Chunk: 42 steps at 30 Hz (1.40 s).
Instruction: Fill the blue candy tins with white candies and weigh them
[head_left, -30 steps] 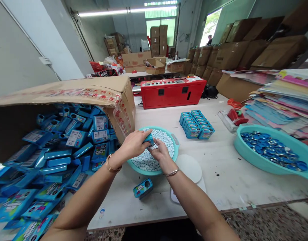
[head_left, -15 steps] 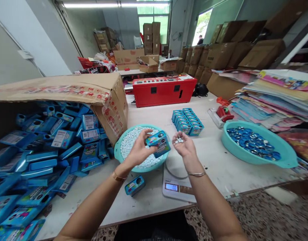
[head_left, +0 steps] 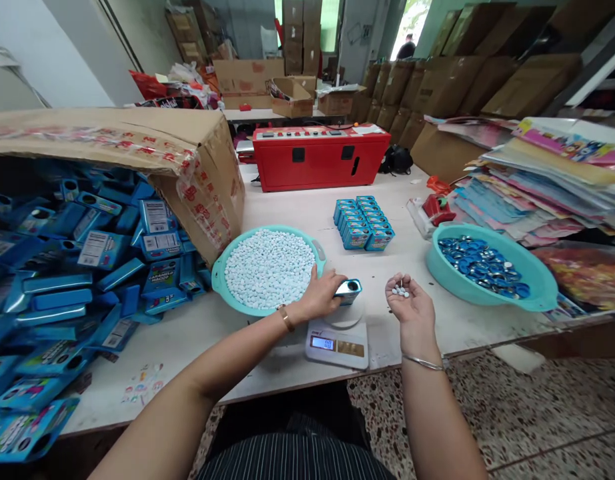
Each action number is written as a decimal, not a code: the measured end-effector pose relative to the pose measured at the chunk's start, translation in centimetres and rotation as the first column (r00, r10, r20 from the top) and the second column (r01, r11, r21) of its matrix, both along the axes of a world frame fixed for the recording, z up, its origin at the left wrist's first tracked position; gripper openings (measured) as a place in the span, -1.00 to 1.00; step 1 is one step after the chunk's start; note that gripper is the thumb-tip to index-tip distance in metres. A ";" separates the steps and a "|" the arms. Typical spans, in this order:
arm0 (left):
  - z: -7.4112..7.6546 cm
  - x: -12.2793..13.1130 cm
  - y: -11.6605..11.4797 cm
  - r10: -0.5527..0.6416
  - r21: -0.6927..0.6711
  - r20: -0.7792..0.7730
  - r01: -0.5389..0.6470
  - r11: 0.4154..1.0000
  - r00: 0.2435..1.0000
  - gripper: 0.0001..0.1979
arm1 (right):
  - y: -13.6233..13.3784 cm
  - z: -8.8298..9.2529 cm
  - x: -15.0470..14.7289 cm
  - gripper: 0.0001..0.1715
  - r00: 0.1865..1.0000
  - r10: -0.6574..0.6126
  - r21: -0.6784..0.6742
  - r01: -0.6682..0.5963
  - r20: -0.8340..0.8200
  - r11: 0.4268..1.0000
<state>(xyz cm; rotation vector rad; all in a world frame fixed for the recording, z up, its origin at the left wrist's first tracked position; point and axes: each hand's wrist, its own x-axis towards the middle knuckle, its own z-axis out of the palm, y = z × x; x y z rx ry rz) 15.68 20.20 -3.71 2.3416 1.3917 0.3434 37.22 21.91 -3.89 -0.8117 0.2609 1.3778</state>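
My left hand (head_left: 321,297) grips a small blue tin (head_left: 348,290) and holds it upright on the round plate of a white digital scale (head_left: 337,341). My right hand (head_left: 408,308) hovers palm up just right of the scale, its fingers cupped around a few small white candies (head_left: 400,291). A teal basin (head_left: 220,288) full of white candies sits left of the scale, beside my left wrist.
A tipped cardboard box (head_left: 137,143) spills several blue tins (head_left: 112,267) at the left. A block of filled tins (head_left: 362,223) stands mid-table, a red machine (head_left: 317,157) behind it. A second teal basin (head_left: 492,297) of blue lids and stacked printed sheets (head_left: 542,187) are at the right.
My left hand carried the tin from above the candy basin down onto the scale. My right hand moved right with the candies. The view tilted down.
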 end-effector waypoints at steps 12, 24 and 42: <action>7.3 -5.1 -1.2 0.196 0.189 0.032 -0.199 0.962 0.980 0.01 | -1.9 -1.3 1.7 -0.77 0.995 -0.096 -0.036 0.097 0.038 0.995; 5.6 -4.7 -1.4 0.159 0.087 -0.015 -0.157 0.984 0.987 -0.09 | -1.8 -0.7 0.4 -0.75 0.994 0.052 0.099 -0.061 0.096 0.993; 3.6 -1.3 -0.7 0.048 0.091 -0.125 -0.037 0.995 0.991 -0.12 | 0.8 2.5 -2.9 -0.76 0.963 0.218 0.226 -0.250 0.156 0.941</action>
